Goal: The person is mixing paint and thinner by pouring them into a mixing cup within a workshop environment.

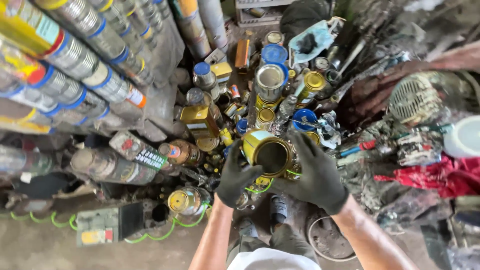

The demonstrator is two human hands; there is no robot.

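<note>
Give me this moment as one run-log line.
left hand: gloved, gripping open yellow metal can | right hand: gloved, gripping same can | can: tilted, mouth toward camera | around: cluttered tins, green hose

The open can (267,152) is glossy metal with a yellow painted wall and a brassy rim. Both hands, left (235,176) and right (312,172), wear matt black knit gloves. Far of it, a tin (269,80) shows a bright smooth metal lid. The stacked cans (75,60) at far left are shiny ribbed metal with paper labels. A red cloth (440,176) at right looks rumpled and matt. The hose (165,232) is smooth green plastic. The floor (40,247) is rough and dusty.
</note>
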